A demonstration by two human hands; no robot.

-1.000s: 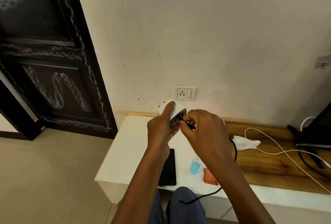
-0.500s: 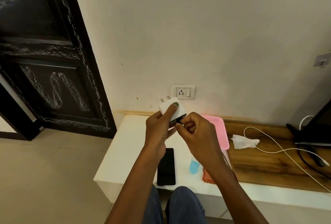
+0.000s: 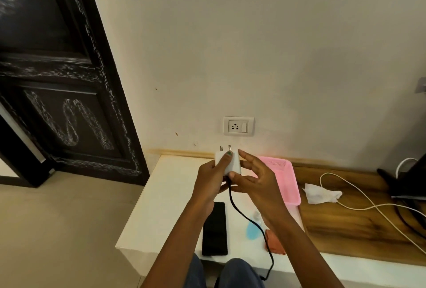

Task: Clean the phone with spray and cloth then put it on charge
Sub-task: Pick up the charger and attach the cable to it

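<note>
Cream wall is filling the background, with a white wall socket (image 3: pixel 238 126) sitting just above the low white desk (image 3: pixel 161 198) you are facing. Your left hand (image 3: pixel 211 178) is gripping the white two-pin charger block (image 3: pixel 227 163), pins pointing up toward the socket, while your right hand (image 3: pixel 252 180) is hovering beside it with fingers spread, holding nothing firmly that I can make out. A thin black cable (image 3: pixel 246 216) is hanging from the block's underside and trailing off the desk's front edge. The flat black phone (image 3: pixel 214 228) is lying face up on the desk below your left wrist, near a small blue spray bottle (image 3: pixel 253 230) and an orange cloth (image 3: pixel 274 242). That phone is probably slick, stiff and breakable, so you would be taking it by its long edges; the cable is limp, so pinch its plug end.
</note>
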